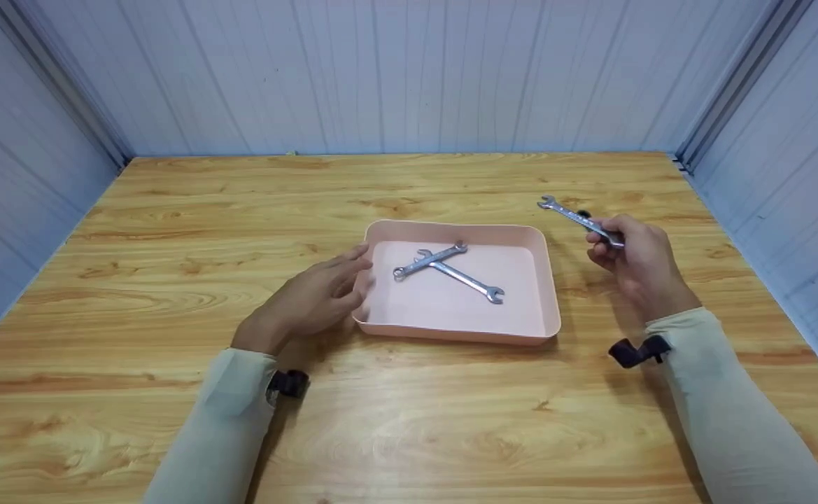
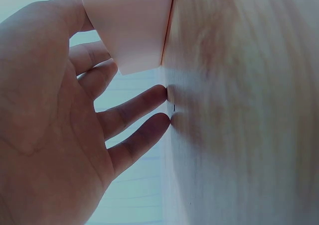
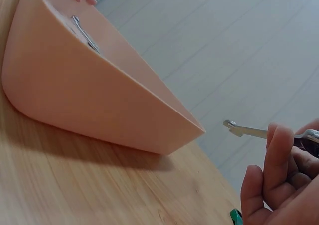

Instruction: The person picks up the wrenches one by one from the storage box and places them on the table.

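A shallow pink tray sits on the table. Two silver wrenches lie crossed inside it. My left hand rests at the tray's left wall with relaxed fingers. In the left wrist view some fingertips reach the rim, while the two lower fingers stretch toward the tabletop outside it. To the right of the tray my right hand pinches another silver wrench, its open-ended jaw pointing up and left. In the right wrist view that hand's fingers hide the wrench's middle.
The wood-grained table meets a pale panelled wall at the back, with similar walls left and right. Behind the held wrench shows a small dark rounded thing. A green piece peeks out beside the right hand.
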Demonstrator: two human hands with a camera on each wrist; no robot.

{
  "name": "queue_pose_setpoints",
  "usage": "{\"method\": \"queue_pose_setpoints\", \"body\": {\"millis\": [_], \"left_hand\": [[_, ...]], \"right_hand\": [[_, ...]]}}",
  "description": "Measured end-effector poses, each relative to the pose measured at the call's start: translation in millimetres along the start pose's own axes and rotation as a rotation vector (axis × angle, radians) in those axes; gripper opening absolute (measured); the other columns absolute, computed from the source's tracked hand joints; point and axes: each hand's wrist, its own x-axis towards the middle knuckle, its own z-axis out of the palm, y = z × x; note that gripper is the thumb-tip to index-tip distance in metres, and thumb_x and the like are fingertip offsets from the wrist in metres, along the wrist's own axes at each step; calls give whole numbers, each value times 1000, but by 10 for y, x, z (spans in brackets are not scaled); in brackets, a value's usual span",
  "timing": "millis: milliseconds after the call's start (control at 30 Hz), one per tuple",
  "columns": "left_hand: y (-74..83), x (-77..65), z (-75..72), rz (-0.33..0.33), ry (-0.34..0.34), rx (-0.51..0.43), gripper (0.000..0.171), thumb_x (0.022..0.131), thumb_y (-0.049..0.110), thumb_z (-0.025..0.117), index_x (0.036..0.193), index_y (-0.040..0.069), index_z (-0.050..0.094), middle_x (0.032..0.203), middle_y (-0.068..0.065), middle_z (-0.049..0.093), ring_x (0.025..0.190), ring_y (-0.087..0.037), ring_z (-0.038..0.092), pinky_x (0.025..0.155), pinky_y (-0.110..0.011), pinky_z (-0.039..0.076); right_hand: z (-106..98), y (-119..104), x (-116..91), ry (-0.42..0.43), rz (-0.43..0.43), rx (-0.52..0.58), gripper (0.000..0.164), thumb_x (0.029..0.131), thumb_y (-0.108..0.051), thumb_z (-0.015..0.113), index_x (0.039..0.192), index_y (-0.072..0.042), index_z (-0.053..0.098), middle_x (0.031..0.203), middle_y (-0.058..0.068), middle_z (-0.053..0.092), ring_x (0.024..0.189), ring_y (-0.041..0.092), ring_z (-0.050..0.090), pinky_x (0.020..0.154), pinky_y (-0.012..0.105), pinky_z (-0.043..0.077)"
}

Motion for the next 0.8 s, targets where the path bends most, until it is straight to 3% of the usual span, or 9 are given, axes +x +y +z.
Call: {"method": "queue_pose_setpoints", "body": {"millis": [233,500,800], "left_hand": [[-2,9,7,-21,2,10,51,106,38,45,150,13,49,163,6,26,147,-20,29,116,-45,29],[-5,14,10,-33,-7,18,52,105,38,46,151,15,48,163,8,25,147,-20,28,117,-46,28],[0,8,8,-21,-3,13,51,105,37,47,151,14,48,163,7,26,147,-21,29,116,-46,28]], "right_hand": [[-97,-4,38,33,4,-20,21,99,-6,57,109,9,68,78,13,68,56,13,59,59,27,54],[-180,20,48,102,1,-162,26,102,-12,54,118,5,65,82,8,69,61,11,59,62,25,53],[-227,36,94,171,-3,-255,22,100,-14,58,96,-3,77,81,6,72,62,11,61,64,24,53]]}}
